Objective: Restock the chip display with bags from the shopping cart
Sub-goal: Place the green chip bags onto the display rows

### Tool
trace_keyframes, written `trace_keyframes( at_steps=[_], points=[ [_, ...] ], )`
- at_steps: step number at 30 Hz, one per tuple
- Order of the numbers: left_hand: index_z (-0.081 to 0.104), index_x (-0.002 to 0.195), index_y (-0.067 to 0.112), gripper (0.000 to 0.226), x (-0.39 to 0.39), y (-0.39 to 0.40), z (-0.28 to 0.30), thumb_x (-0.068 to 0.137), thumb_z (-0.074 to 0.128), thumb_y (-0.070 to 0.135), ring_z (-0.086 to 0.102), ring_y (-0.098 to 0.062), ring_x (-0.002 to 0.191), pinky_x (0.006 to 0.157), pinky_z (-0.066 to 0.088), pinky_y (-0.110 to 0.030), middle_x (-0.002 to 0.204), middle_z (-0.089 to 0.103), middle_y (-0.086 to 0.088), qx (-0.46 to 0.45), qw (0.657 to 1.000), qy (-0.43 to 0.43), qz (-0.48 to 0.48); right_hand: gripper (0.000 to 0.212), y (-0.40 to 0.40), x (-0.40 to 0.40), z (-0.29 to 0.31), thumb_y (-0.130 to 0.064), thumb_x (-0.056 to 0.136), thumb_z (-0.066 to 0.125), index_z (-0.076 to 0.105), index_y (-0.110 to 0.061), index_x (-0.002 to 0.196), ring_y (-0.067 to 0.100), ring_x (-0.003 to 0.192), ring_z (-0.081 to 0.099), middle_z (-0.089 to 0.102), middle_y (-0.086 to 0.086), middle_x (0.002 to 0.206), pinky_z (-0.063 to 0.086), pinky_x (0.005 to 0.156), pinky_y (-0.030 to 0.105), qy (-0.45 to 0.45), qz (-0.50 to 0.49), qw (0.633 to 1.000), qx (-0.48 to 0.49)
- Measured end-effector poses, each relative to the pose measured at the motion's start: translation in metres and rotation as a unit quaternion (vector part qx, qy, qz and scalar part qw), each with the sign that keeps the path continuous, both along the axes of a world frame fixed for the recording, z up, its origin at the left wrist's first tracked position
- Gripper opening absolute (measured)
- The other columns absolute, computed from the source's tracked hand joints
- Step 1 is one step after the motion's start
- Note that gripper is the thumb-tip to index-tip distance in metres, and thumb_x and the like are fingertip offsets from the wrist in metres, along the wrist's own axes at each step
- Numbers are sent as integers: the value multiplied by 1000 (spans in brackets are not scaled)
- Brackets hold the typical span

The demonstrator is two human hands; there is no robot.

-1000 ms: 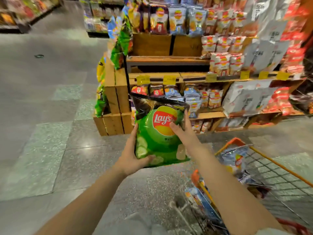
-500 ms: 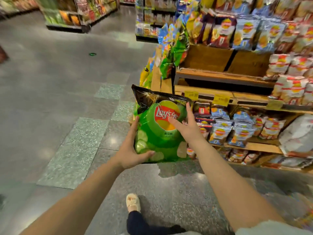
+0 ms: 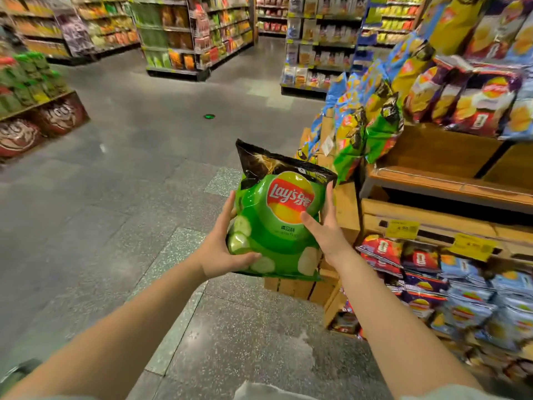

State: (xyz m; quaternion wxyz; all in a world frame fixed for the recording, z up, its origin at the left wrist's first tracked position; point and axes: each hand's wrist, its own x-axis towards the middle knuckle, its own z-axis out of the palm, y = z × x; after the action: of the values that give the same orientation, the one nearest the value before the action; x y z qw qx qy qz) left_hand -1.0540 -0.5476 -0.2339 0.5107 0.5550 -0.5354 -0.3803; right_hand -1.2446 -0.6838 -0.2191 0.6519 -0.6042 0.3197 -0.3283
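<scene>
Both hands gripping green Lay's cucumber chip bag [image 3: 277, 226]: left hand [image 3: 220, 252] cupping its lower left corner, right hand [image 3: 326, 229] clasping its right edge. Bag hovering over floor [image 3: 115, 197], wooden chip display [image 3: 432, 183] just right of the grip.

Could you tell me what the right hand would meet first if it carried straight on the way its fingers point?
Probably the green bags hanging at the wooden display's corner, though depth is unclear.
</scene>
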Motion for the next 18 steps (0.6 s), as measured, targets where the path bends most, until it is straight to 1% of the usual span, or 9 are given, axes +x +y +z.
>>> trace_keyframes(
  at_steps=[1, 2, 3, 4, 5, 7, 11, 16, 18],
  points=[
    [1, 139, 49, 112, 12, -3, -1, 70, 81, 10, 51, 4, 123, 87, 50, -17, 141, 30, 21, -1, 1000, 7, 0, 133, -5, 14, -2, -69, 43, 82, -2, -52, 145, -7, 116, 42, 34, -24, 134, 50, 82, 14, 10, 8, 1000, 1],
    [1, 139, 48, 112, 25, -7, -5, 74, 78, 0, 52, 3, 122, 86, 51, -18, 141, 30, 19, 0, 1000, 17, 0, 132, -8, 29, -2, -68, 47, 81, -3, -48, 147, -3, 121, 41, 33, -21, 137, 49, 87, 16, 22, 7, 1000, -3],
    [2, 139, 47, 112, 38, -11, -9, 76, 75, -9, 53, 3, 122, 86, 51, -18, 142, 31, 17, 3, 1000, 26, -2, 125, -11, 44, -3, -63, 55, 79, -3, -46, 149, 4, 130, 37, 29, -16, 144, 46, 96, 23, 35, -2, 999, -15],
    [3, 140, 46, 111, 52, -16, -13, 76, 73, -11, 53, 1, 122, 86, 51, -19, 143, 31, 16, 6, 1000, 30, -4, 116, -16, 60, -6, -55, 64, 76, -2, -45, 149, 11, 138, 31, 23, -11, 152, 41, 105, 33, 45, -20, 998, -29],
    [3, 141, 46, 111, 66, -21, -15, 76, 76, -5, 53, -1, 123, 87, 52, -21, 144, 31, 15, 8, 999, 31, -4, 109, -22, 76, -9, -46, 70, 74, -1, -45, 149, 15, 142, 24, 16, -8, 157, 35, 111, 41, 54, -43, 997, -40],
    [4, 142, 45, 110, 96, -32, -20, 70, 80, 11, 53, -2, 124, 87, 52, -22, 145, 31, 16, 16, 999, 32, -5, 105, -32, 109, -13, -38, 75, 73, -1, -44, 149, 16, 145, 18, 8, -7, 160, 28, 115, 47, 66, -73, 994, -49],
    [0, 138, 44, 107, 162, -67, -27, 71, 70, 2, 53, 7, 118, 84, 51, -17, 140, 29, 20, 40, 998, 36, -35, 106, -57, 170, -23, -37, 75, 73, -3, -44, 149, 16, 146, 13, 3, -8, 160, 25, 116, 50, 77, -106, 990, -50],
    [2, 141, 46, 108, 244, -127, -22, 68, 79, 22, 51, 8, 120, 88, 50, -19, 140, 34, 19, 82, 993, 10, -81, 101, -87, 235, -23, -35, 83, 71, -3, -43, 150, 18, 146, 13, 6, -7, 160, 23, 114, 44, 105, -177, 978, -37],
    [4, 139, 52, 109, 266, -152, -18, 65, 81, 33, 50, 8, 121, 94, 49, -21, 141, 34, 20, 90, 992, -14, -92, 101, -99, 252, -23, -35, 82, 72, -3, -43, 150, 18, 146, 14, 7, -7, 160, 24, 114, 44, 103, -208, 972, -28]
  ],
)
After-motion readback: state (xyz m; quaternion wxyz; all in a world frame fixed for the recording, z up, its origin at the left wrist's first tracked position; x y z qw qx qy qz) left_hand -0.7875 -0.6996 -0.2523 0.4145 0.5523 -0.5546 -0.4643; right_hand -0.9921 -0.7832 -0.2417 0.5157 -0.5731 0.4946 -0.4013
